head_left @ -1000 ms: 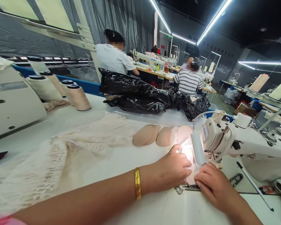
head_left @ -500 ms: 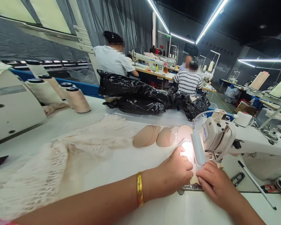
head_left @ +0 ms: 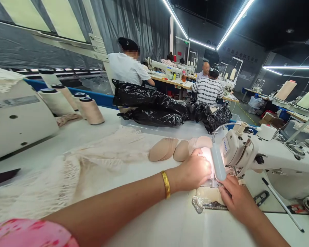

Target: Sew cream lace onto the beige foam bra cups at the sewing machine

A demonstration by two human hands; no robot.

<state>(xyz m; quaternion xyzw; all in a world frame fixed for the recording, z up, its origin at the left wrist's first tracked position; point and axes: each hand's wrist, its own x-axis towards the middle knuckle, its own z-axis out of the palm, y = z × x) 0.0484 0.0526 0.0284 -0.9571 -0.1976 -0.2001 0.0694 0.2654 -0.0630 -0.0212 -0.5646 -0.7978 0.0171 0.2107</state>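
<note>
My left hand [head_left: 195,169], with a gold bracelet at the wrist, is closed beside the lit needle area, its fingers on a pale fabric piece [head_left: 206,153] washed out by the lamp. My right hand [head_left: 237,195] reaches in from the right under the sewing machine head [head_left: 233,151]. Its thumb and forefinger come close together by the needle plate [head_left: 208,183]; what they grip, if anything, is hidden. A lamp tube [head_left: 218,161] hangs between the hands. Beige oval pads [head_left: 163,149] lie stacked past my left hand, with more pads [head_left: 204,141] alongside.
Cream lace fabric [head_left: 74,164] spreads over the table at left, near thread cones [head_left: 92,111]. Black plastic bags [head_left: 149,104] lie beyond. Thread snips [head_left: 261,198] and a white stick [head_left: 283,205] rest at right. Two people sit ahead at machines; another person faces them.
My left hand has moved slightly back and away from the needle plate, uncovering the plate and the taped table edge. My right hand stays by the needle. The view has shifted slightly.
</note>
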